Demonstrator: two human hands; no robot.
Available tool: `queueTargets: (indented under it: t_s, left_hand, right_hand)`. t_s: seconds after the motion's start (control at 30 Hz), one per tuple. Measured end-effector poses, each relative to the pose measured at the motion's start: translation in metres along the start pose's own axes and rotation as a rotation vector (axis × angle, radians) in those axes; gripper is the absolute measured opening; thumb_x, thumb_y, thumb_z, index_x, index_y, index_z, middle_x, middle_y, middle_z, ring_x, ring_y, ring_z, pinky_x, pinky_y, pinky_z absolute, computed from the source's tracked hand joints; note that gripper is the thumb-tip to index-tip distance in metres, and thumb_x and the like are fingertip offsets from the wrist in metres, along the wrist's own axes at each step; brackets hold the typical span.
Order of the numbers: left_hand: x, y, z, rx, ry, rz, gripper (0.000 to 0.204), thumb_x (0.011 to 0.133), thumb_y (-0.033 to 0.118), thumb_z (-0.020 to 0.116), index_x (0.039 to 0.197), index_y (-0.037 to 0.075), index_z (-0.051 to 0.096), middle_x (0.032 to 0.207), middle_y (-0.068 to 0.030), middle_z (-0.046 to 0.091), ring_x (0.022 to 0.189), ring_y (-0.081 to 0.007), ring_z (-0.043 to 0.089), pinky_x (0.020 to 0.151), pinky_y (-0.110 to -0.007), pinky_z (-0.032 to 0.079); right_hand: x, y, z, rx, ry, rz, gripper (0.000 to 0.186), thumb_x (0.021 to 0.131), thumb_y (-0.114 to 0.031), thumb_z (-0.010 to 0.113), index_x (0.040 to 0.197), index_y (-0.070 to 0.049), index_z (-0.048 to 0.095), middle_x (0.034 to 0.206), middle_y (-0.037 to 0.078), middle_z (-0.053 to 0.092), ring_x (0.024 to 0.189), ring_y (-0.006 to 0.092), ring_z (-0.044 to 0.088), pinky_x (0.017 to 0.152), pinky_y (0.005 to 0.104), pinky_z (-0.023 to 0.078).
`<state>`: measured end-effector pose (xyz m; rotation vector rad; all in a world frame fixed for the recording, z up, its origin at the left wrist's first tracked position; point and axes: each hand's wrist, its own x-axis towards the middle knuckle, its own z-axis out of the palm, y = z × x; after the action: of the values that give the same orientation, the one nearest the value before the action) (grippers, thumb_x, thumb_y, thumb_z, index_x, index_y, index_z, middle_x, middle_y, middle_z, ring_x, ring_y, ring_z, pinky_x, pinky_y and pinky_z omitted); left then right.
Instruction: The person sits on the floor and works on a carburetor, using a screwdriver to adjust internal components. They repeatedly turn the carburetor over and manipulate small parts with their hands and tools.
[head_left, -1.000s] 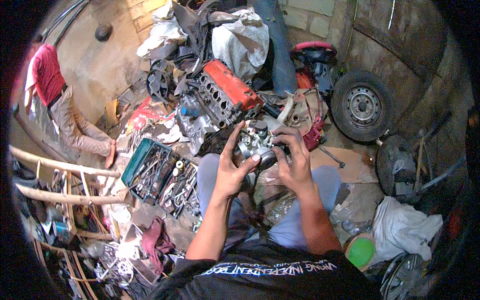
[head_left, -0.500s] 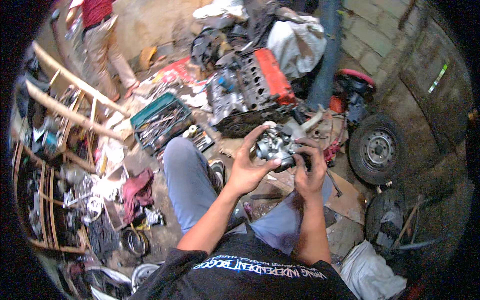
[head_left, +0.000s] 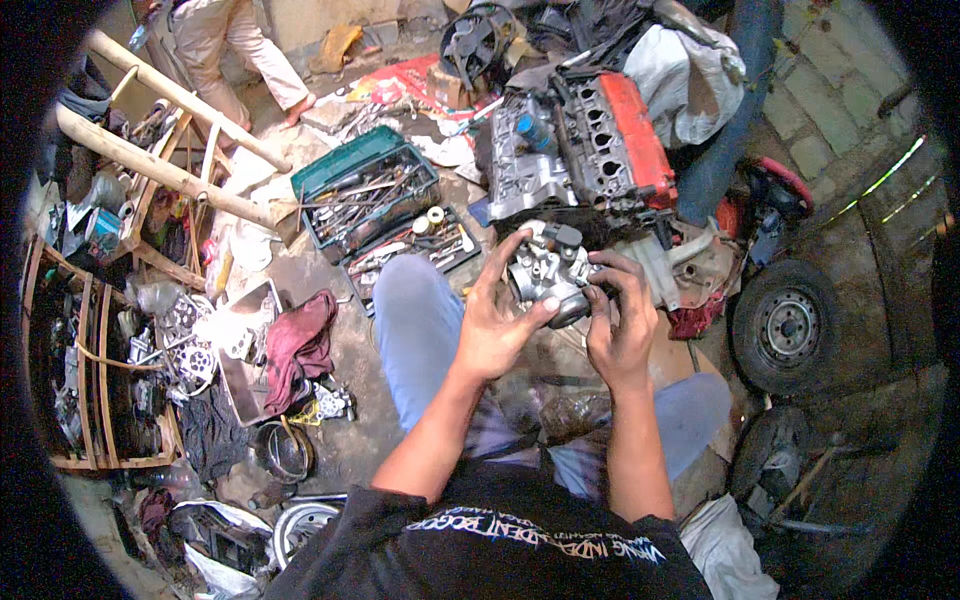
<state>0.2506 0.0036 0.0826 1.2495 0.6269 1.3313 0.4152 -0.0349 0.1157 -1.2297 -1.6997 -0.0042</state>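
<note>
In front of my chest I hold a small silver metal carburetor (head_left: 549, 270) with a dark block on top and a round dark part at its lower end. My left hand (head_left: 500, 315) grips its left side, with the index finger up at the top and the thumb across the lower part. My right hand (head_left: 622, 318) has its bent, grease-darkened fingers against the right side. Some of the fingertips' contact is hidden. Just beyond the carburetor lies an engine cylinder head (head_left: 590, 130) beside a red-orange cover (head_left: 640, 140).
An open green toolbox (head_left: 345, 165) full of tools lies ahead to the left, near a wooden frame (head_left: 170, 190). Further left are a maroon cloth (head_left: 300, 345) and metal parts. A wheel (head_left: 785, 325) leans at the right. Another person's legs (head_left: 240, 60) show at the far left.
My view has shifted, so the engine parts and toolbox sit differently in the picture. Both hands still hold the carburetor, turned slightly. My right knee has dropped outward.
</note>
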Motion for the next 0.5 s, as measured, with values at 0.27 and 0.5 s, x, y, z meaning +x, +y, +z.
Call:
queueTargets:
  t_s: [0.27, 0.5]
  left_hand:
    - [0.041, 0.011, -0.052, -0.077, 0.0, -0.03, 0.081, 0.08, 0.003, 0.081, 0.15, -0.002, 0.04, 0.144, -0.0142, 0.05, 0.127, -0.0233, 0.056, 0.108, -0.038, 0.048]
    - [0.049, 0.046, -0.083, 0.116, 0.139, 0.049, 0.084, 0.078, 0.013, 0.085, 0.15, 0.0, 0.043, 0.142, -0.0155, 0.054, 0.127, -0.0229, 0.055, 0.11, -0.038, 0.043]
  right_hand:
    - [0.04, -0.006, 0.043, 0.016, -0.102, 0.055, 0.025, 0.086, 0.007, 0.064, 0.109, 0.0, 0.058, 0.118, 0.019, 0.062, 0.106, 0.0401, 0.064, 0.087, 0.0455, 0.053]
    - [0.078, -0.011, 0.076, 0.21, -0.205, -0.067, 0.027, 0.087, 0.005, 0.064, 0.113, 0.001, 0.057, 0.119, 0.021, 0.06, 0.102, 0.0424, 0.064, 0.085, 0.0471, 0.053]
